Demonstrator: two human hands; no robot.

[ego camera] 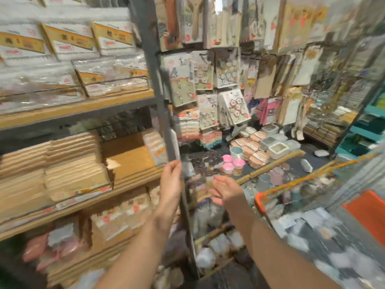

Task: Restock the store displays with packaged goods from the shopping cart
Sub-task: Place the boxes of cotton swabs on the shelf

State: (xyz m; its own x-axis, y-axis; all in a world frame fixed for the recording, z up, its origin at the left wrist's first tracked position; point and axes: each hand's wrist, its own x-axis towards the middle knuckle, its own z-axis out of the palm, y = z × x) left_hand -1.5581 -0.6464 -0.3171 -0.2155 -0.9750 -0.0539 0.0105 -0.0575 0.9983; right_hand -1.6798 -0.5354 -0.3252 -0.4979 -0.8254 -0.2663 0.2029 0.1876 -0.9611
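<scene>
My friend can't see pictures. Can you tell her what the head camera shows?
Two bare arms reach toward crowded shop shelves: the left hand grips the grey shelf post, the right hand is open beside it. Pink-lidded cups stand on the shelf behind, and an orange-rimmed cart is at the right.

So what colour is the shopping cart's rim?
Orange: the cart's rim shows best in the head view, lower right.
</scene>
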